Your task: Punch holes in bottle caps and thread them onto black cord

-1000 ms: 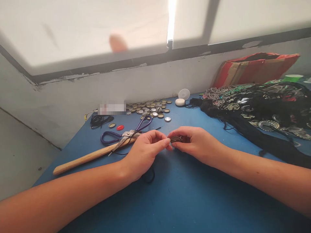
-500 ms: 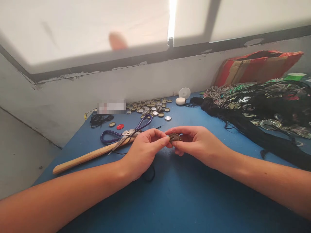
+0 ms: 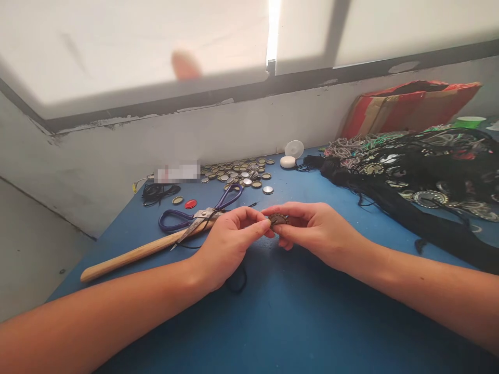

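A bottle cap (image 3: 279,221) with a crimped rim is held low over the table, its dull inner side towards me. My right hand (image 3: 312,224) pinches it between thumb and fingers. At its left edge, my left hand (image 3: 237,234) has thumb and forefinger closed where a thin dark line crosses the cap, seemingly a black cord. A loop of black cord (image 3: 238,284) hangs below my left wrist. Left of that hand, scissors (image 3: 202,213) with blue handles lie over a wooden stick (image 3: 144,250), and black cord crosses them.
Many loose bottle caps (image 3: 234,174) are heaped near the wall, with a red cap (image 3: 191,204) closer. A coil of black cord (image 3: 159,194) lies left. A white round container (image 3: 288,162) stands behind my hands. Black strands (image 3: 390,208) and a red-striped cardboard box (image 3: 413,111) occupy the right.
The view has shifted slightly, so the table things sit a little further left. Both hands keep nearly the same hold at the cap, which appears slightly turned.
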